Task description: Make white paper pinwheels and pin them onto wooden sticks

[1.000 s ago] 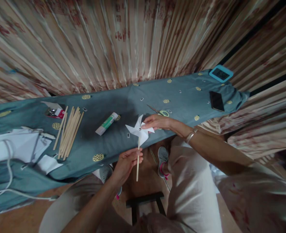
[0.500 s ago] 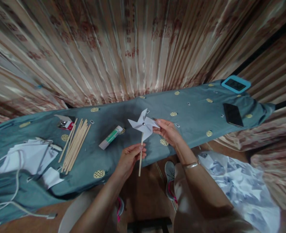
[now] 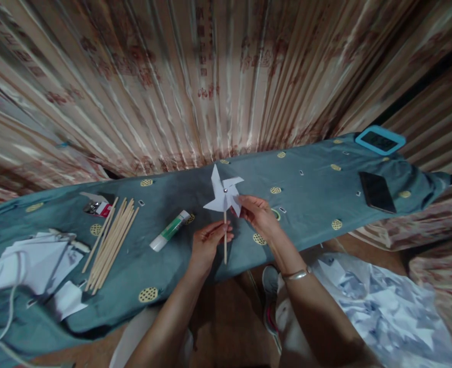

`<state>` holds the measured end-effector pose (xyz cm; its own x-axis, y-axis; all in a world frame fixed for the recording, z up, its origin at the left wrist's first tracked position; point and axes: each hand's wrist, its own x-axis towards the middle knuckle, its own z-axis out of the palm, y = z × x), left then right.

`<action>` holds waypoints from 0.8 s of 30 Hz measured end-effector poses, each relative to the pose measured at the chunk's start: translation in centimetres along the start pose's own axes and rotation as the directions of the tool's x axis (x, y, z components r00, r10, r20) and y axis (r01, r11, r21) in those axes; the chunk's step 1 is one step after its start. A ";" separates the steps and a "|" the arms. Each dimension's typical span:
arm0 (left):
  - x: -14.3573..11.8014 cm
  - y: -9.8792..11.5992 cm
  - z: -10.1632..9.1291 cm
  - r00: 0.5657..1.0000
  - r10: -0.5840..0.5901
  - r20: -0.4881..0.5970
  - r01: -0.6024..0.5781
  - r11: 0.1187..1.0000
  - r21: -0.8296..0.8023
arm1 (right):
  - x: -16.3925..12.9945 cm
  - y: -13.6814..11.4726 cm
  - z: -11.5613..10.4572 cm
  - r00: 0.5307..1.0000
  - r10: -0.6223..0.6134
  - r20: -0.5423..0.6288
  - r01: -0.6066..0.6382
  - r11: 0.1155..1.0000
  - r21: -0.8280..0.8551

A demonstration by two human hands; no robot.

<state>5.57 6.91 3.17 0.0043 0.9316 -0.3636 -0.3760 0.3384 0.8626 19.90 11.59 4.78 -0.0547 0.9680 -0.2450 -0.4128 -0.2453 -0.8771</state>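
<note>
A white paper pinwheel (image 3: 223, 195) with a metal pin at its centre sits on a thin wooden stick (image 3: 225, 244). My left hand (image 3: 207, 243) grips the stick just below the paper blades and holds it upright over the table's near edge. My right hand (image 3: 258, 214) pinches the lower right blade between thumb and fingers. A bangle is on my right wrist.
The table wears a teal cloth (image 3: 306, 204). On it lie a glue stick (image 3: 170, 230), a bundle of wooden sticks (image 3: 110, 244), white paper pieces (image 3: 34, 260), a red-and-white packet (image 3: 97, 207), a black phone (image 3: 377, 191) and a blue-framed device (image 3: 380, 140). Striped curtains hang behind.
Both hands have lifted the pinwheel slightly, and it has turned so a blade points up. The camera view has tilted upward, showing more curtain.
</note>
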 end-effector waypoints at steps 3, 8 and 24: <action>0.2 0.1 0.1 1.000 0.001 -0.014 -0.001 1.000 -0.021 | -0.1 0.4 0.2 1.000 -0.004 0.024 0.004 0.999 -0.035; 0.3 0.1 0.2 0.999 -0.034 -0.033 0.031 0.996 -0.087 | -0.2 0.8 0.4 0.992 -0.033 0.120 0.050 0.989 -0.140; 0.1 -0.7 -0.1 0.994 -0.095 0.054 0.099 0.993 -0.065 | -1.5 1.5 -0.7 0.979 0.079 0.189 -0.027 0.963 -0.267</action>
<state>5.72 6.75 2.50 0.0900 0.9009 -0.4245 -0.4333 0.4192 0.7978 19.95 9.74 3.53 -0.2580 0.9380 -0.2313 -0.1537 -0.2762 -0.9487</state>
